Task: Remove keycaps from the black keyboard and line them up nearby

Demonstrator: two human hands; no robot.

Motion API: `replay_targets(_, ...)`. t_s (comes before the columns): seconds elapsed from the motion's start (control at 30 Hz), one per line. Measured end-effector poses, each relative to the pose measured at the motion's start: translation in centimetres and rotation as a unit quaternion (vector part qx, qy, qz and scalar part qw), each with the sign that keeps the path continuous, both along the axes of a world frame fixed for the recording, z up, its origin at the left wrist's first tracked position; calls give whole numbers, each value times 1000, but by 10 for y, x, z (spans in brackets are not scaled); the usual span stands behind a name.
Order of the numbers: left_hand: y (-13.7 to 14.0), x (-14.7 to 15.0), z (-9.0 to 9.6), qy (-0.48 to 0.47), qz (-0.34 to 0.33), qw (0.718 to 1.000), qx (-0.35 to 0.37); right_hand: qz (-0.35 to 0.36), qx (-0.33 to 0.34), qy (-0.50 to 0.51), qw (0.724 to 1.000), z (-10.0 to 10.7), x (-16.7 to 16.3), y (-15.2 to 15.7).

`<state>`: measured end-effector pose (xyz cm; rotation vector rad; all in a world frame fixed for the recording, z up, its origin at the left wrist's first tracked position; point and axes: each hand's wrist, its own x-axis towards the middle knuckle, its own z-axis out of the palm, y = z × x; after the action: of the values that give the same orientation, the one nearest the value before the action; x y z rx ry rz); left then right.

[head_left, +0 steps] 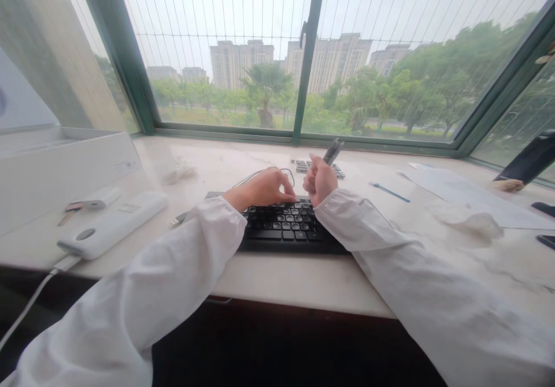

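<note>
One black keyboard (284, 226) beneath both hands (263, 188) (321, 180)

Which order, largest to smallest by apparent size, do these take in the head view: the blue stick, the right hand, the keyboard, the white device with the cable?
1. Keyboard, though partly covered
2. White device
3. Right hand
4. Blue stick, short and very thin

Loose white sleeves (191, 254) end in gathered, elastic-looking cuffs (235, 210)
</note>
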<state>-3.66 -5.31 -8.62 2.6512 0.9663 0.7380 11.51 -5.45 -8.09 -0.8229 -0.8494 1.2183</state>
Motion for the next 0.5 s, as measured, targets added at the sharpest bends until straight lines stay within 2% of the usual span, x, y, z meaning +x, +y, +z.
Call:
replay_targets(0.27, 6, 0, -3, -1, 12, 1000, -21, -38, -23, -11, 999, -9, -14, 6)
replay_targets(0.43, 10, -2, -6, -31, 6, 996, -80, -60, -35, -17, 997, -10, -15, 6)
replay_targets(0.5, 11, -3, -8, -51, 0, 993, -102, -42, -35, -45, 998, -13, -13, 10)
